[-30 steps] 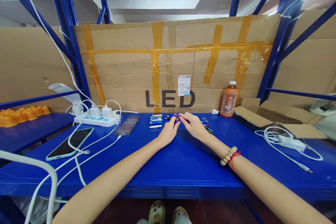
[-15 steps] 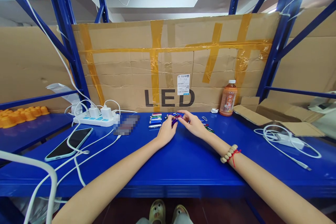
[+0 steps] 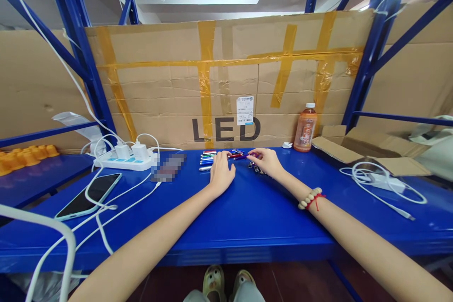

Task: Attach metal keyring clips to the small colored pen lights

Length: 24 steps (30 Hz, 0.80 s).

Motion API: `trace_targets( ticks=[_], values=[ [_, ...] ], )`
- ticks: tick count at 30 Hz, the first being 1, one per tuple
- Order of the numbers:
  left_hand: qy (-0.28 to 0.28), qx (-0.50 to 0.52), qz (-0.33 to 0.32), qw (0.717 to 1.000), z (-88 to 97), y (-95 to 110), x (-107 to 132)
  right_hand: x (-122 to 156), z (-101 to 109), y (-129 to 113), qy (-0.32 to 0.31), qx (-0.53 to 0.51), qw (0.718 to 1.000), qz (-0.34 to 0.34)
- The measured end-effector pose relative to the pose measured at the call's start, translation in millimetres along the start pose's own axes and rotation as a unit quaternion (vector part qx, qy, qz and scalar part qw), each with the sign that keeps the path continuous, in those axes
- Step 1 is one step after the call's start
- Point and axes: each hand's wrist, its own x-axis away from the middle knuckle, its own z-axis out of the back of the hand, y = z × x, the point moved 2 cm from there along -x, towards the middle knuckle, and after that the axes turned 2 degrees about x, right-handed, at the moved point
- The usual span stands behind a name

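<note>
My right hand [image 3: 268, 162] is closed, thumb and fingers pinching a slim purple metallic tube [image 3: 252, 155] above the blue tabletop. Small dark metal pieces [image 3: 255, 168] lie just below that hand. My left hand [image 3: 222, 171] reaches over the right end of a neat row of slim coloured tubes [image 3: 206, 161]; its fingers stretch forward and the thumb stands apart. Whether its fingertips touch a tube is hidden. Between the hands lie more red and blue shiny tubes [image 3: 236, 153], partly covered.
At left are a phone [image 3: 91, 195], a white power strip [image 3: 123, 162] and loose white cables [image 3: 131, 203]. A drink bottle [image 3: 306, 128], an open carton [image 3: 348, 151] and a coiled charger cable [image 3: 385, 183] stand right. A taped cardboard panel [image 3: 170, 99] closes the back.
My hands have moved apart: the left shifted left to the row of tubes, the right drew right. The purple tube, earlier at the left hand's fingers, is now in the right. The view shifted slightly.
</note>
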Motion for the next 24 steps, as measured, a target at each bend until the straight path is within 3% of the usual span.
trace_targets(
  ticks=[4, 9, 13, 19, 24],
  values=[
    [-0.021, 0.008, -0.004, 1.000, -1.2, 1, 0, -1, 3, 8, 0.034, 0.010, 0.999, -0.023],
    [-0.035, 0.013, -0.026, 0.999, -1.2, 3, 1, -1, -3, 7, 0.025, -0.010, 0.999, -0.025],
    [-0.033, 0.019, -0.047, 0.998, 1.3, 7, 2, -2, -7, 7, 0.013, -0.070, 0.996, -0.061],
    [-0.040, 0.032, -0.079, 0.996, 0.8, 11, 3, -2, -12, 10, -0.009, -0.206, 0.967, -0.151],
    [-0.043, 0.037, -0.087, 0.995, -0.4, 11, 2, -6, -21, 19, -0.024, -0.235, 0.961, -0.145]
  ],
)
